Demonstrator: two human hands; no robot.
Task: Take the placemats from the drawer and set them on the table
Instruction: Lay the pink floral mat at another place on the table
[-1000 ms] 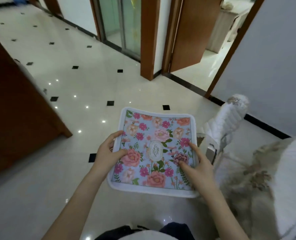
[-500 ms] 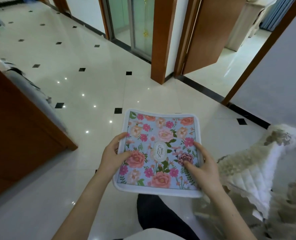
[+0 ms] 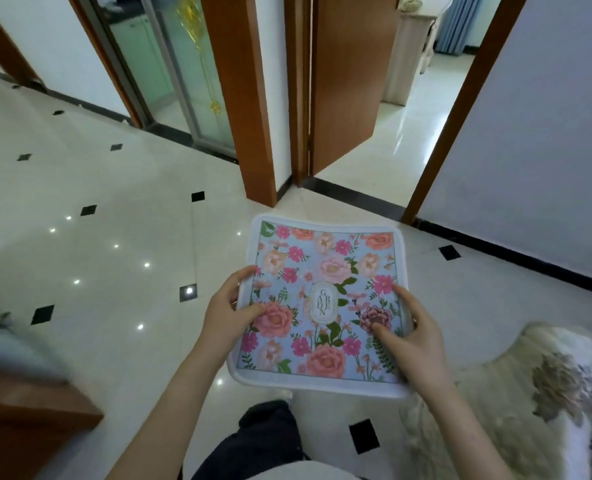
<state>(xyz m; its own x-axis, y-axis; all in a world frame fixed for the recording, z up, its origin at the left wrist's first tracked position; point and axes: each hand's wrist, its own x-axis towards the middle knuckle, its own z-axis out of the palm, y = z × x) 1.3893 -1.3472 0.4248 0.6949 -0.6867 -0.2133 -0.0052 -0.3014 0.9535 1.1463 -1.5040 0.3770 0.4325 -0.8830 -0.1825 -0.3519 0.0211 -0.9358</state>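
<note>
Placemat (image 3: 325, 299), floral, white-edged: apparently light, thin, semi-stiff, liable to sag; left hand (image 3: 227, 315) and right hand (image 3: 414, 341) pinch opposite side edges, the best holds.

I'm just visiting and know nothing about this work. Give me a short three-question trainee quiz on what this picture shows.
1. True or false: the floral placemat already lies on a table.
2. Which hands grip the placemat? A) left hand only B) right hand only C) both
3. Fill in: the placemat is held above a glossy pale ______ floor with small black diamond insets.

Key:
1. False. It is held in the air, and no table shows in this view.
2. C. Each hand holds one side edge, thumb on the printed face.
3. Tiled.
</note>
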